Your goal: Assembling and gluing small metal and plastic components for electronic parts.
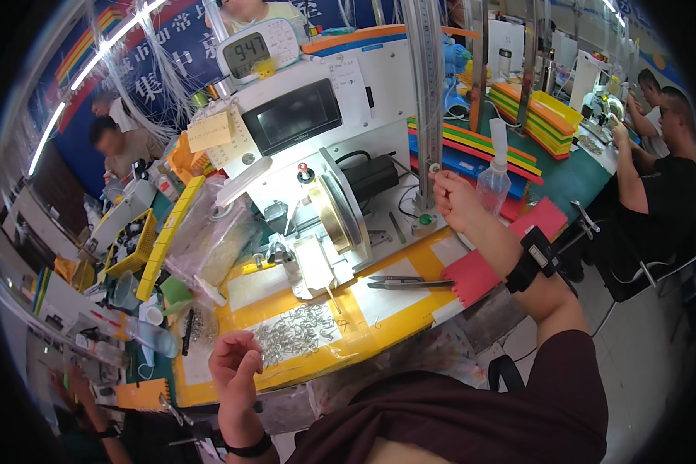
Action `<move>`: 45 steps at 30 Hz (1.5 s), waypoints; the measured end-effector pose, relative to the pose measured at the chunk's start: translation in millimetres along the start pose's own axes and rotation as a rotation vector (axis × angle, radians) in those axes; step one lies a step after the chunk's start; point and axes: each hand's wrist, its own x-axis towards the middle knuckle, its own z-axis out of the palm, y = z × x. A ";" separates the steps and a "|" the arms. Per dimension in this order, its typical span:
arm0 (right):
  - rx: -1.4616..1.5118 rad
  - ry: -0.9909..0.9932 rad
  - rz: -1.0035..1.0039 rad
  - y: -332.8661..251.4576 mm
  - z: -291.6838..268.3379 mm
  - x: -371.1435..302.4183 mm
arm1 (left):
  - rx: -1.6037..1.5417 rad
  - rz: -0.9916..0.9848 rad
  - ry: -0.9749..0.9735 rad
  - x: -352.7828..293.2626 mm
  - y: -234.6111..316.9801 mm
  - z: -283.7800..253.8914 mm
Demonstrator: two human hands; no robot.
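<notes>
My right hand [458,203] is raised beside the upright metal rail, with thumb and forefinger pinched at a small round metal piece [435,168]. Whether that piece belongs to the rail or is loose, I cannot tell. My left hand [236,359] hovers at the front edge of the table with its fingers curled in; anything inside them is hidden. Just right of it, many small shiny metal pieces [298,331] lie spread on white paper. Behind them stands a white bench machine [317,263] with a brass-coloured wheel [329,216] and a dark screen [292,118].
Grey tweezers [410,283] lie on the yellow table mat [390,329], near a pink notepad [472,274]. A clear squeeze bottle [493,182] stands behind my right forearm. Left are plastic bags [209,240] and a yellow basket [134,243]. Other people sit at benches right and left.
</notes>
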 end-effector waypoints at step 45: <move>-1.291 -0.522 -0.266 96.1 68.8 -116.4 | 0.437 -0.068 0.401 -13.1 -82.0 -87.8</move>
